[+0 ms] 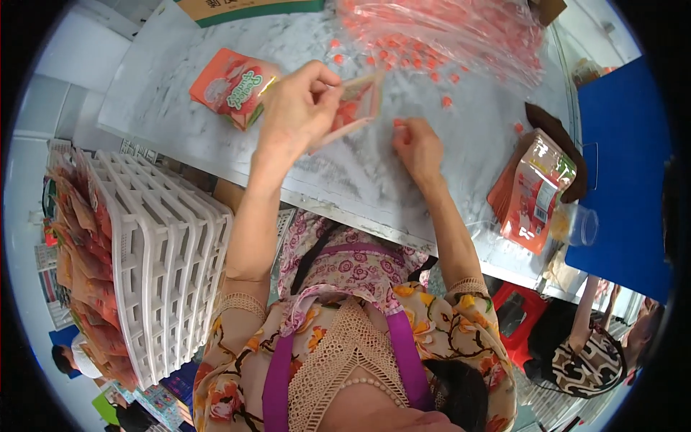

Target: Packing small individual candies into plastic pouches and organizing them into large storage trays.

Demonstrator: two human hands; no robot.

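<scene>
My left hand (302, 108) is closed on the edge of a small pouch (370, 97), tilted above the marbled table with its mouth spread toward the right. Red pieces show inside the pouch. Just to the right, my right hand (420, 151) is pinched, with a small red candy (399, 123) at its fingertips. More loose red candies (417, 63) lie scattered beyond both hands. They spread from a large clear plastic bag (461, 32) full of the same pieces.
Flat printed pouches (234, 86) are stacked at the left, and a second stack (536, 191) stands right, beside a clear plastic cup (581, 225). White stacked crates (162, 266) rise left of me. A blue panel (622, 165) borders the right; another person (586, 353) is behind it.
</scene>
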